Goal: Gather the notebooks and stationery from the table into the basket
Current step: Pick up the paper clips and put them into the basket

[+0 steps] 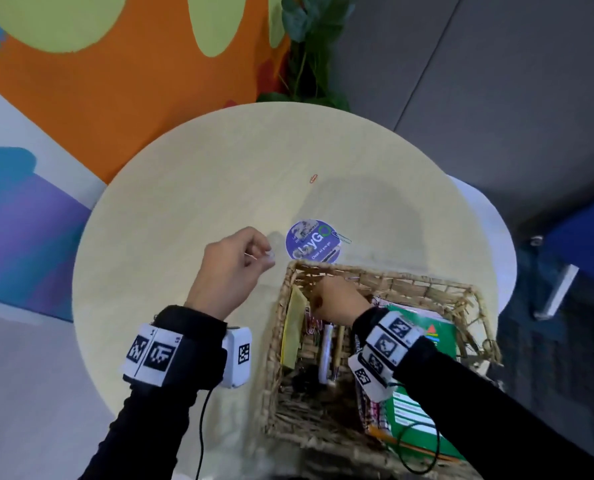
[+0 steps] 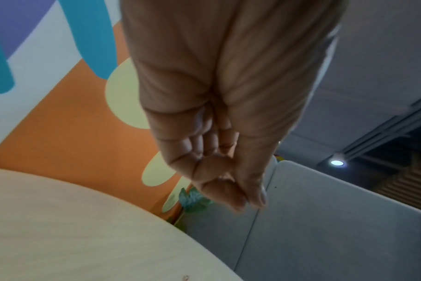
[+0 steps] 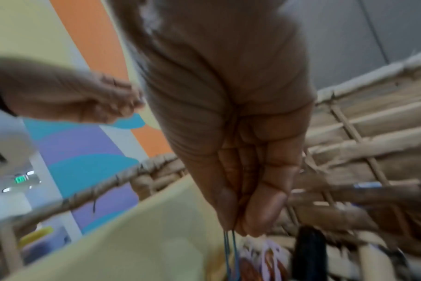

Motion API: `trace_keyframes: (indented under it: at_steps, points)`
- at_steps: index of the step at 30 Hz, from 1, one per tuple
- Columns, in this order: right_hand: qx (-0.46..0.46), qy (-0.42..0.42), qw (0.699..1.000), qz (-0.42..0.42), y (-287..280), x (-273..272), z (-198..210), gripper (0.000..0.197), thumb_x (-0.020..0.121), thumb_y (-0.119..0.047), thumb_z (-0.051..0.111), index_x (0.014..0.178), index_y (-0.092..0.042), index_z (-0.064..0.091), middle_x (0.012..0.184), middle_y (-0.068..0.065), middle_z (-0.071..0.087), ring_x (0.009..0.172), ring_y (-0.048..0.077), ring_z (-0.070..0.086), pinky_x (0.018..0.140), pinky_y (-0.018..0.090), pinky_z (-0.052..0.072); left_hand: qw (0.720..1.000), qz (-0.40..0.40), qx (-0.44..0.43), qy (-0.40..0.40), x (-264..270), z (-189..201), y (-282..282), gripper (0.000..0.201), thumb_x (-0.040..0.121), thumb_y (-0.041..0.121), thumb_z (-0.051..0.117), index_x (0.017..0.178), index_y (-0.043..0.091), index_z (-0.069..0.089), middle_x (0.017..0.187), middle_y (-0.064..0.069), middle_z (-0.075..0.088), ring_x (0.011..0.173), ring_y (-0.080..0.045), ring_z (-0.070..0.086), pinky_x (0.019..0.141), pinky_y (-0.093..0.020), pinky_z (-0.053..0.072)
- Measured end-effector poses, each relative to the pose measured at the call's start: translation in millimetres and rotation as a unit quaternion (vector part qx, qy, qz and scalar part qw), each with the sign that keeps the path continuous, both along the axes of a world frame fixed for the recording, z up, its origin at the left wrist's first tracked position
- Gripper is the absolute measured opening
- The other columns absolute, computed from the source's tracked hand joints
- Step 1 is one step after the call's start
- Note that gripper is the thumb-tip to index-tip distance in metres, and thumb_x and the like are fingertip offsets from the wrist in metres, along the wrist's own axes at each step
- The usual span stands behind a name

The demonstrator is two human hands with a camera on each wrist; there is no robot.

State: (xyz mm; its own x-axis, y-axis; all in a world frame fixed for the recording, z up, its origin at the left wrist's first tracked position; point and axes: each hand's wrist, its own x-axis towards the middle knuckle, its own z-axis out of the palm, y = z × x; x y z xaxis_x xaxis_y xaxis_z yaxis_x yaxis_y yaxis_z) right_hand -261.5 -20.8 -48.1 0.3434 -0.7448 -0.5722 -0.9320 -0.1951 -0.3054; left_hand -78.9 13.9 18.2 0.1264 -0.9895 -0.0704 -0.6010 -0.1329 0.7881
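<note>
A woven basket (image 1: 375, 271) stands on the round pale table (image 1: 184, 188) at the near right. In it lie a green notebook (image 1: 423, 341), a yellow pad (image 1: 293, 327), a white pen (image 1: 326, 351) and coloured paper clips (image 1: 311, 323). My right hand (image 1: 337, 299) is inside the basket's far left corner and pinches a blue paper clip (image 3: 231, 247) that hangs from its fingertips. My left hand (image 1: 254, 254) hovers over the table left of the basket, its thumb and finger pinched on a thin wire, seemingly a paper clip. A red paper clip (image 1: 313, 178) lies farther out, and another clip (image 1: 342, 236) rests by the sticker.
A round purple sticker (image 1: 311, 240) lies flat on the table just beyond the basket. A plant (image 1: 309, 46) stands behind the table by the painted wall. A white chair (image 1: 496, 237) and a blue seat (image 1: 586, 237) are to the right.
</note>
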Motion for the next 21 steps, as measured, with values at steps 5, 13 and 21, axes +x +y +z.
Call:
trace_keyframes:
  at_steps: [5,13,21]
  points:
    - [-0.02,0.023,1.0,0.006,7,1,-11,0.024,0.088,-0.005,0.049,0.105,0.004,0.065,0.111,0.022,0.066,0.105,0.036,0.063,0.086,0.039,0.052,0.986,-0.13,0.075,-0.077,-39,21,22,0.004,0.078,0.015,0.071,0.077,0.019,0.071,0.072,0.007,0.066,0.071,-0.008,0.057,0.073,-0.016,0.047]
    - [-0.097,-0.072,0.985,-0.122,16,-62,55,0.021,0.083,-0.022,0.065,0.092,-0.006,0.075,0.097,0.013,0.075,0.088,0.027,0.067,0.077,0.032,0.053,0.934,-0.224,0.172,-0.219,-109,-15,3,0.017,0.083,0.004,0.057,0.09,-0.001,0.072,0.097,-0.014,0.073,0.094,-0.027,0.068,0.086,-0.035,0.056]
    - [-0.106,-0.11,0.977,-0.15,44,-105,75,0.017,0.086,-0.02,0.063,0.095,-0.012,0.074,0.084,0.002,0.066,0.078,0.014,0.056,0.067,0.022,0.037,0.842,-0.273,0.281,-0.371,-141,-79,-28,0.024,0.088,0.004,0.05,0.108,0.002,0.062,0.113,-0.017,0.067,0.097,-0.038,0.065,0.088,-0.05,0.054]
